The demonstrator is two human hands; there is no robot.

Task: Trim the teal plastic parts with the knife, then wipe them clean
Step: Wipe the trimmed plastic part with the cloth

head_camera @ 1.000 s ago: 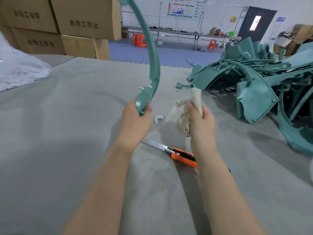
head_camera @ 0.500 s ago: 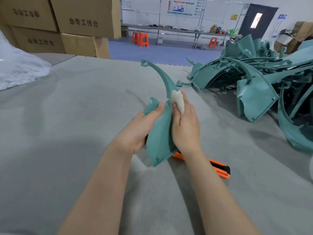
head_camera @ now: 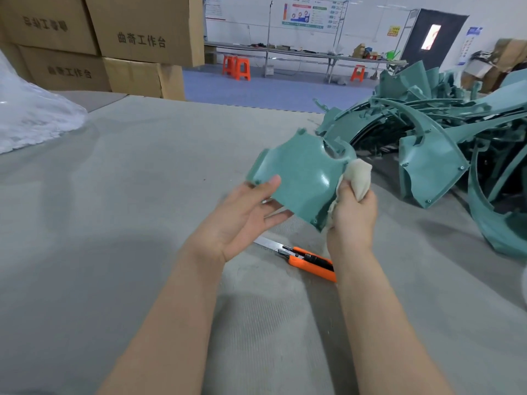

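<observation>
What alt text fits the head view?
A teal plastic part is held above a grey table: the left hand, fingers straight, supports its lower edge while the right hand grips a cream cloth against its right side. An orange utility knife, blade out, lies on the table beneath; a pile of teal parts sits at right.

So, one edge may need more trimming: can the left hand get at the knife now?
Probably yes: the knife lies uncovered on the mat just below the left hand. That hand props the teal part, though, and the blade end lies nearest it.
</observation>
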